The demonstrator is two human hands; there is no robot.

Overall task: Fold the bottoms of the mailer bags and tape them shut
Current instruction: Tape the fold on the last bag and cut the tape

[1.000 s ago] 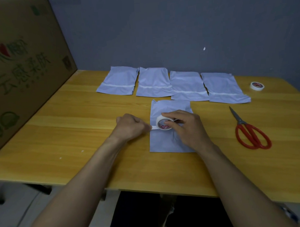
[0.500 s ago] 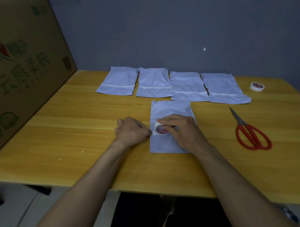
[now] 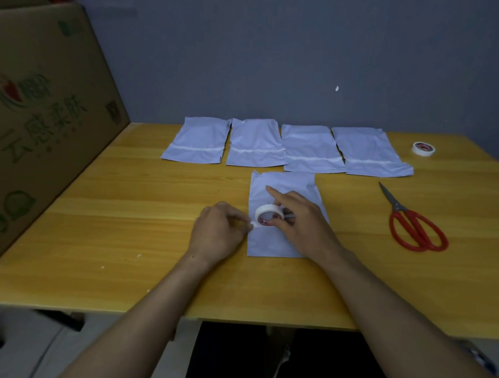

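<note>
Right hand [image 3: 303, 223] grips small white tape roll [image 3: 269, 215], index finger pointing straight ahead; left hand [image 3: 219, 235], just beside it, pinches the roll's free end. Pale grey plastic mailer bag [image 3: 285, 184] lies flat on yellow wooden worktop [image 3: 130, 221] under both hands. Four taped bags [image 3: 255, 143] in a row beyond the fingertips, red-handled scissors [image 3: 413, 228] out past the right hand.

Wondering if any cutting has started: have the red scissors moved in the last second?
No. The red scissors lie where they were, with the same gap to the table's right edge and the spare tape roll.
</note>
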